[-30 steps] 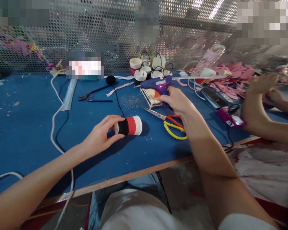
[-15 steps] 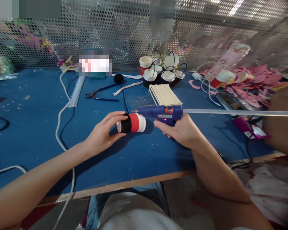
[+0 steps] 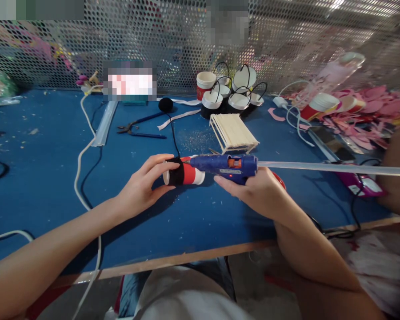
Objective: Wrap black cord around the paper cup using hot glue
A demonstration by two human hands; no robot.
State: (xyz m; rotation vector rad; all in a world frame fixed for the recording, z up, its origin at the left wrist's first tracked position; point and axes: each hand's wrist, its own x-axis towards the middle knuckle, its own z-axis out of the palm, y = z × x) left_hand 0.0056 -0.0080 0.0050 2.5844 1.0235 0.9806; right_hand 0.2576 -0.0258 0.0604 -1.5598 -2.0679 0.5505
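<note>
A paper cup (image 3: 186, 175) with black, red and white bands lies on its side on the blue table (image 3: 46, 178). My left hand (image 3: 143, 186) grips its black end with fingers wrapped around it. My right hand (image 3: 256, 189) is closed on a blue hot glue gun (image 3: 225, 163), held level. Its nozzle touches the cup's red band from the right. A long clear glue stick (image 3: 333, 168) juts out of the gun's back toward the right.
Behind the gun lie a bundle of wooden sticks (image 3: 232, 132), pliers (image 3: 136, 129), a black pompom (image 3: 166, 105) and several handled cups (image 3: 226, 93). Pink cut-outs (image 3: 363, 111) pile at the right. Another person's arm (image 3: 398, 173) rests at the right edge. A white cable (image 3: 83, 151) crosses the left.
My right hand lifted the glue gun from the back of the table, swung it level and brought its nozzle left onto the cup. The left hand kept its hold on the cup.
</note>
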